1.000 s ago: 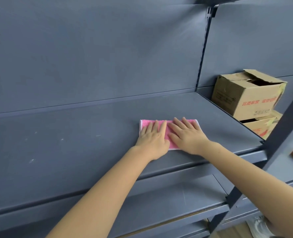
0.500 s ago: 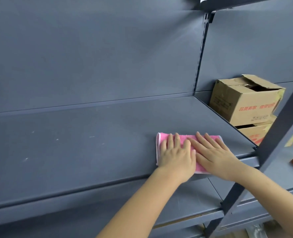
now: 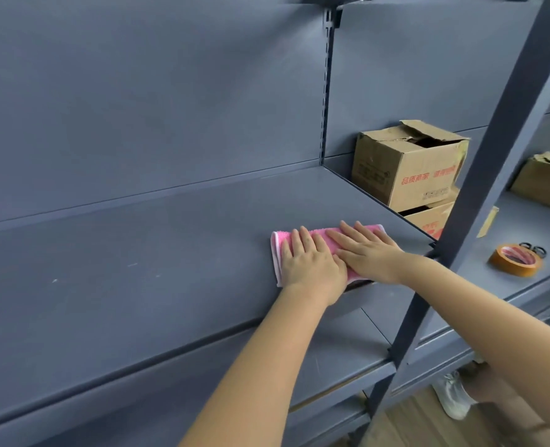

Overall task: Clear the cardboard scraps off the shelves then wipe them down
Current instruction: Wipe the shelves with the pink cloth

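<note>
A folded pink cloth (image 3: 326, 241) lies flat on the dark grey shelf (image 3: 138, 262), near its front right corner. My left hand (image 3: 310, 264) presses on the cloth's left part with straight fingers. My right hand (image 3: 368, 251) presses on its right part, fingers straight and spread, touching the left hand. Most of the cloth is hidden under both hands. No cardboard scraps show on this shelf; it carries a few pale scuff marks at the left.
A cardboard box (image 3: 409, 162) stands on a second box (image 3: 428, 221) in the bay to the right. A slanted grey post (image 3: 479, 188) crosses in front. Beyond it lie a roll of brown tape (image 3: 514, 260), scissors (image 3: 533, 250) and another box (image 3: 544, 182). Lower shelves (image 3: 331, 353) sit below.
Both hands have slid the pink cloth rightward along the shelf, from its middle toward the front right corner, staying flat on it. The view has shifted right as well.
</note>
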Motion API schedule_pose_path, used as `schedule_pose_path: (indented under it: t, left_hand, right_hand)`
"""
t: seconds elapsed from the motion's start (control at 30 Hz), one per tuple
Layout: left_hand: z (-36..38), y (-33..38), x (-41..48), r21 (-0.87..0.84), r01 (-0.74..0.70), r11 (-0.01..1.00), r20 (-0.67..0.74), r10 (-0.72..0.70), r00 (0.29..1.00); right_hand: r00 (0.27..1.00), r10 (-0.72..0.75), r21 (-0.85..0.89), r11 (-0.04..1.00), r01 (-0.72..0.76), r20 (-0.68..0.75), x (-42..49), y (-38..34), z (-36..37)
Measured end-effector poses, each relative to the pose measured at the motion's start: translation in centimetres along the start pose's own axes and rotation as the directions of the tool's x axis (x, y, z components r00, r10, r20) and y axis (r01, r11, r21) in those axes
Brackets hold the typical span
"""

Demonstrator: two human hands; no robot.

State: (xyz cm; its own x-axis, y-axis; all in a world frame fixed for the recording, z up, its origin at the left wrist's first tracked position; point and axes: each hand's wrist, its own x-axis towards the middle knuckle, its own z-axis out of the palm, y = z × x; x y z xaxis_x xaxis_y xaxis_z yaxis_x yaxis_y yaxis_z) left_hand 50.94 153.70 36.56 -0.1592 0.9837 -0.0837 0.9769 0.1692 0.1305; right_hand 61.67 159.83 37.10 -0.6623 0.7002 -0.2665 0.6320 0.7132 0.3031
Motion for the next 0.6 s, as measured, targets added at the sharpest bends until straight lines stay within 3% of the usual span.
schedule_pose_path:
  t: [0.27, 0.37, 0.47, 0.6]
  left_hand:
    - [-0.7, -0.8, 6.1, 0.009, 0.047, 0.999, 0.021, -0.047, 0.999]
    - [-0.9, -1.5, 9.0, -0.009, 0.072, 0.997, 0.006, -0.072, 0.997]
    - [-1.1, -2.3, 11.5, -0.025, 0.083, 0.996, -0.023, -0.084, 0.996]
    - [-1.2, -3.4, 14.7, -0.022, 0.105, 0.994, -0.054, -0.106, 0.993]
  right_hand:
    - [0.997, -0.036, -0.025, 0.999, 0.035, -0.062, 5.4, 2.8, -0.8]
    - [0.998, 0.022, 0.169, 0.986, -0.013, -0.052, 8.8, 4.0, -0.8]
    - [0.983, 0.158, 0.455, 0.885, -0.097, -0.097, 11.4, 4.7, -1.3]
    - [0.966, 0.195, 0.525, 0.847, -0.08, -0.167, 14.2, 5.4, -2.1]
